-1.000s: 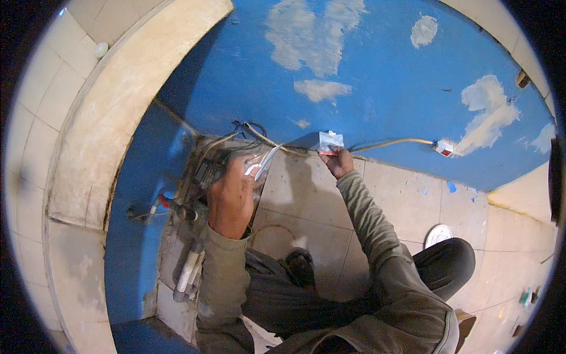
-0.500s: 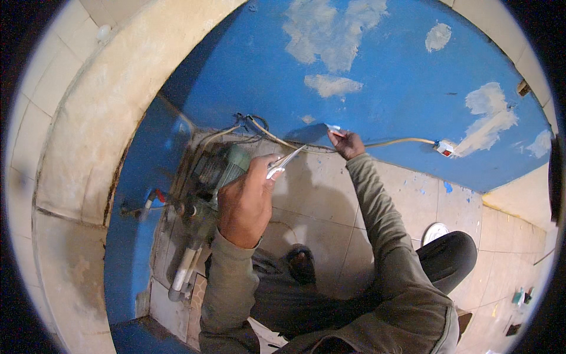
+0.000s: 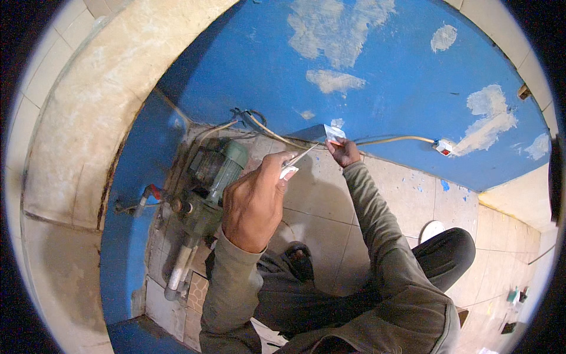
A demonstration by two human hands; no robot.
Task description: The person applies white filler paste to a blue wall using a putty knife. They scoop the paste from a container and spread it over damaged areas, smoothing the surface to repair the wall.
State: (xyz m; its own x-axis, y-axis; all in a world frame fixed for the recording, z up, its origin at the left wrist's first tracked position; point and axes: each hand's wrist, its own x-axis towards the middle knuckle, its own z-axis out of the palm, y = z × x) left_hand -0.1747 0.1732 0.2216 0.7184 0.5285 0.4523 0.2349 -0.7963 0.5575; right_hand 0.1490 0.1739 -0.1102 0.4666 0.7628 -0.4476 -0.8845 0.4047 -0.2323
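My left hand (image 3: 253, 200) is closed round a putty knife (image 3: 303, 156), seen nearly edge-on, with white putty (image 3: 289, 172) beside the fingers. Farther off, my right hand (image 3: 344, 154) pinches a scraper (image 3: 333, 135) whose pale flat blade faces up at the foot of the blue wall (image 3: 401, 106). A small whitish patch (image 3: 337, 123) lies on the wall right above that blade. Whether the blade touches the wall, I cannot tell.
A green motor pump (image 3: 227, 162) with pipes stands at the left, near a red-handled tap (image 3: 154, 192). A cable (image 3: 389, 140) runs along the wall's foot to a white socket box (image 3: 443, 147). A round white lid (image 3: 432, 230) lies by my knee.
The scraper in my right hand has turned, showing more of its flat blade, and the small whitish patch above it is visible. My left hand has shifted slightly right with its putty knife.
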